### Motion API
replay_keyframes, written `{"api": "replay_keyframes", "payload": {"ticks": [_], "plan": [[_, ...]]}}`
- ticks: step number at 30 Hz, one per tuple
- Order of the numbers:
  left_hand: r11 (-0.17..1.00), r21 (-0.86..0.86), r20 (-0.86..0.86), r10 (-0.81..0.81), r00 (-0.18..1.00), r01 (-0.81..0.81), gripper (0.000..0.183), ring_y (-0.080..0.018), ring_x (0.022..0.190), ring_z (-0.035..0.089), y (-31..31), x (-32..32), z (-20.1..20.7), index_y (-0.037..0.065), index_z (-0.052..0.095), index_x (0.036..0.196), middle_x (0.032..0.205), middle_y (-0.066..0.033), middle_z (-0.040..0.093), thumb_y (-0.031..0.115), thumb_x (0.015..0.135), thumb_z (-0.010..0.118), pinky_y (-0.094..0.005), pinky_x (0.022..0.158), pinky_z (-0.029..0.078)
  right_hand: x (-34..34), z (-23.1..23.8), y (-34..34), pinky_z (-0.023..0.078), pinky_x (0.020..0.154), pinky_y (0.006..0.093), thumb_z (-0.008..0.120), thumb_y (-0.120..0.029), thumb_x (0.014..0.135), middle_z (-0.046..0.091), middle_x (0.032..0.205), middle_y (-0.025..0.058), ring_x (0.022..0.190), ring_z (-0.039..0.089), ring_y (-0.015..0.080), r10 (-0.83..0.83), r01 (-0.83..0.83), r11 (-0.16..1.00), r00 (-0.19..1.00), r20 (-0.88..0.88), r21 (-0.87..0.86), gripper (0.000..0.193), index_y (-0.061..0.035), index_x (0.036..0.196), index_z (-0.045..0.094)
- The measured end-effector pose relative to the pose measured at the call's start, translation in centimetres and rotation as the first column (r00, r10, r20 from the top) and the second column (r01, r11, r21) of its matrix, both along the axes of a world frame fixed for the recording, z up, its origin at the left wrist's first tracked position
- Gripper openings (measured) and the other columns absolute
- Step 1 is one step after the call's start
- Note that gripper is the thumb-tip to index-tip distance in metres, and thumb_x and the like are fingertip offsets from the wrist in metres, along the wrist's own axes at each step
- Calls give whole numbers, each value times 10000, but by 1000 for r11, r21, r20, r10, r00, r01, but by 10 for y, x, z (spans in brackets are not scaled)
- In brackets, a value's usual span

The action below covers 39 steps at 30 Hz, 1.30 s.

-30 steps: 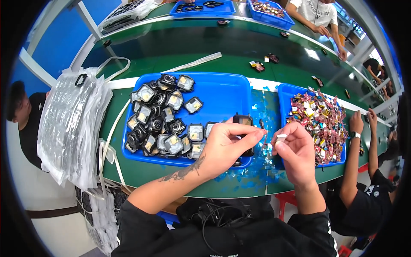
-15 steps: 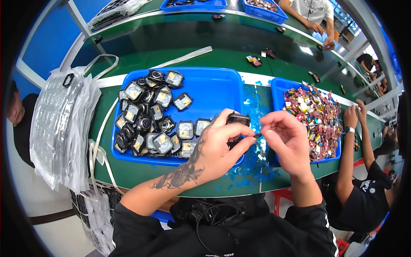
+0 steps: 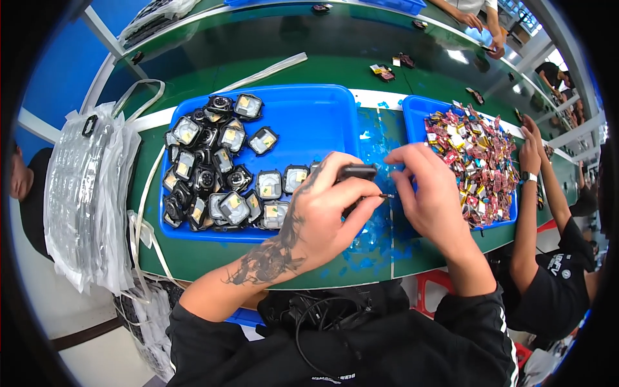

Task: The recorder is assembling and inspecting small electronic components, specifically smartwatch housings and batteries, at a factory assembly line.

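Note:
My left hand [image 3: 332, 216] is closed around a black watch case [image 3: 358, 171], which shows nearly edge-on above the fingers. A small dark tip [image 3: 387, 196] sticks out by the thumb; its kind is hidden. To the right of it, my right hand [image 3: 429, 193] is raised with curved fingers apart and nothing visible in them. Close to the left wrist stands a blue tray [image 3: 309, 106] holding many black watch cases [image 3: 233, 208], several with clear backs and yellowish patches inside. Beyond the right hand is a second blue tray [image 3: 412, 116] piled with small red, yellow and silver electronic parts [image 3: 474, 161].
Blue film scraps [image 3: 371, 248] litter the green table [image 3: 193, 255] between the trays. Stacked clear plastic trays [image 3: 87, 200] stand at the left, with white straps. Loose parts [image 3: 382, 71] lie on the green belt behind. A co-worker's arms [image 3: 532, 187] reach in at the right.
My right hand has drawn back from the small dark tip and its fingers have spread. The watch case has tilted in my left hand. The whole view has shifted slightly.

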<state>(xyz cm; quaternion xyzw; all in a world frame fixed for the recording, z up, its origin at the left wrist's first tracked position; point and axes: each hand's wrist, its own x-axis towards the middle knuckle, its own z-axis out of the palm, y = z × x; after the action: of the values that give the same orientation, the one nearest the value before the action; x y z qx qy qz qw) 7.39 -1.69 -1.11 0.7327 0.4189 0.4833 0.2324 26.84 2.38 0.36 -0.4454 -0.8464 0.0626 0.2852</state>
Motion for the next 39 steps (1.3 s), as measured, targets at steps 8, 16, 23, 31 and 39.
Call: {"api": "replay_keyframes", "payload": {"ticks": [8, 16, 23, 31, 39], "plan": [[934, -327, 330, -27, 944, 141, 105, -70, 686, 582, 1, 2, -16, -7, 701, 955, 947, -87, 573, 43, 863, 690, -228, 616, 497, -11, 3, -21, 486, 619, 227, 694, 19, 831, 657, 869, 64, 781, 631, 117, 24, -238, 917, 834, -551, -320, 148, -19, 974, 693], [814, -424, 620, -58, 783, 396, 405, -148, 1125, 576, 2, 0, 2, -18, 459, 1363, 1303, -136, 539, -45, 960, 477, -304, 981, 472, -13, 4, -22, 459, 581, 249, 680, 48, 824, 678, 817, 63, 677, 599, 111, -17, -198, 930, 817, -576, -309, 224, -34, 1028, 720], [810, -366, 640, -139, 756, 458, 509, -126, 1149, 542, -2, 1, 1, 9, 326, 1449, 1222, -121, 547, -74, 960, 437, -275, 970, 440, -32, 18, -24, 447, 528, 254, 715, 38, 797, 686, 798, 66, 585, 582, 120, -157, -52, 928, 842, -516, -368, 126, -12, 909, 688], [818, -350, 644, -145, 751, 457, 494, -154, 1175, 544, -1, 4, -4, -47, 324, 1435, 1207, -122, 550, -77, 961, 457, -296, 1000, 436, -32, 18, -21, 456, 528, 259, 728, 33, 776, 678, 750, 62, 564, 568, 125, -65, -53, 960, 912, -405, -274, 102, -4, 851, 669], [852, -331, 568, -163, 807, 405, 502, -107, 998, 594, -4, 7, -11, -7, 349, 1438, 1142, -121, 585, -80, 949, 434, -233, 810, 466, -30, 21, -19, 417, 481, 252, 732, 0, 760, 678, 726, 52, 517, 525, 114, -75, -23, 958, 943, -325, -287, 75, -25, 806, 679]]}}
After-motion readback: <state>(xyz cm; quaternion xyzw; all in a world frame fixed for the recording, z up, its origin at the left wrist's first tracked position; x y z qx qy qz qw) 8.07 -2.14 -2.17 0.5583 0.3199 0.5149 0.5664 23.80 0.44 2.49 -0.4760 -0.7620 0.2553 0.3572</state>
